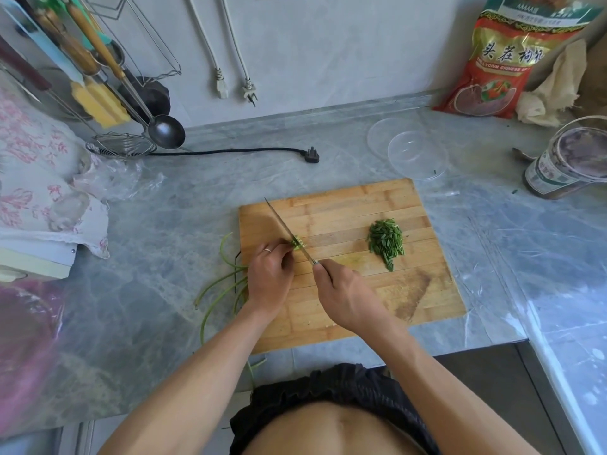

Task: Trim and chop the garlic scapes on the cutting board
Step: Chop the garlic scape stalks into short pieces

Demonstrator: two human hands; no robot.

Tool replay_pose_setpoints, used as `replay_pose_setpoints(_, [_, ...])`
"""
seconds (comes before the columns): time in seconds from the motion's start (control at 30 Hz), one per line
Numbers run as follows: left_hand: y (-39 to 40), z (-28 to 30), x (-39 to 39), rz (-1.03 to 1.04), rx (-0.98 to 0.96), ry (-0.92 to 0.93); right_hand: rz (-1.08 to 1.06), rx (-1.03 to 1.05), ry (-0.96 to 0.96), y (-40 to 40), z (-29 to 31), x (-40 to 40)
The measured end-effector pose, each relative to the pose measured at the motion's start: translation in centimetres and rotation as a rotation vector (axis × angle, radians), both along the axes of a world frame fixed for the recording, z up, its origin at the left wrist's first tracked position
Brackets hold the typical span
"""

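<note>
I take the cutting board point(345, 290) as my landmark and work outward from its near edge. Closest to me, over the board's near-centre, my right hand point(348, 297) is wrapped tight around the handle of the knife point(289, 231). The blade runs away from me toward the board's far left corner, slanted so the edge crosses the stalks squarely. Just left of that, at the board's left edge, my left hand point(269, 277) has its fingers curled down onto the bundle of garlic scapes point(223, 287), pinning them together. I judge the fingertips are tucked back so the blade has the knuckles to ride against. The scapes' uncut lengths trail off the board's left side onto the counter point(170, 224), which leaves room to feed them forward. Their cut ends point(298, 243) show pale green right at the blade, touching it. To the right of the blade, on the board's middle right, sits the pile of chopped pieces point(386, 243), well apart from the knife so it stays out of the cutting lane. Beyond the board's far right corner lie two clear lids point(410, 149). With that pile done and long stalks left, I reckon the chopping is roughly partway.
</note>
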State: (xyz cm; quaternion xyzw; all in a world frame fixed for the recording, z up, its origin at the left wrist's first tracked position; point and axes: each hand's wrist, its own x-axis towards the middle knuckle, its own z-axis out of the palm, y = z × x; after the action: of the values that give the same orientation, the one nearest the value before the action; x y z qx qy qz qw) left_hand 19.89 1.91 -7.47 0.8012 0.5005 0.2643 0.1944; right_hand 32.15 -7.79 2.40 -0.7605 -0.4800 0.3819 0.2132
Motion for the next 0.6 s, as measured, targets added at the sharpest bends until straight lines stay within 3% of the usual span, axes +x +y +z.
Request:
replay_pose_setpoints(0.23, [0.1, -0.1, -0.1, -0.013, 0.004, -0.015, 0.048, 0.118, 0.015, -0.2, -0.6, -0.6])
replay_pose_setpoints(0.4, [0.1, -0.2, 0.0, -0.014, 0.013, -0.033, 0.035, 0.028, -0.071, 0.1, -1.5, -0.6])
replay_pose_setpoints(0.5, [0.0, -0.2, -0.1, -0.022, 0.017, -0.05, -0.064, 0.088, -0.029, 0.3, -1.1, -0.8])
replay_pose_setpoints(0.57, [0.0, -0.2, -0.1, -0.01, 0.015, -0.067, -0.037, 0.04, 0.149, 0.8, -0.7, -0.4])
replay_pose_setpoints(0.6, [0.0, -0.3, -0.1, -0.005, 0.02, -0.063, 0.008, 0.095, 0.084, 0.9, -1.6, 0.0])
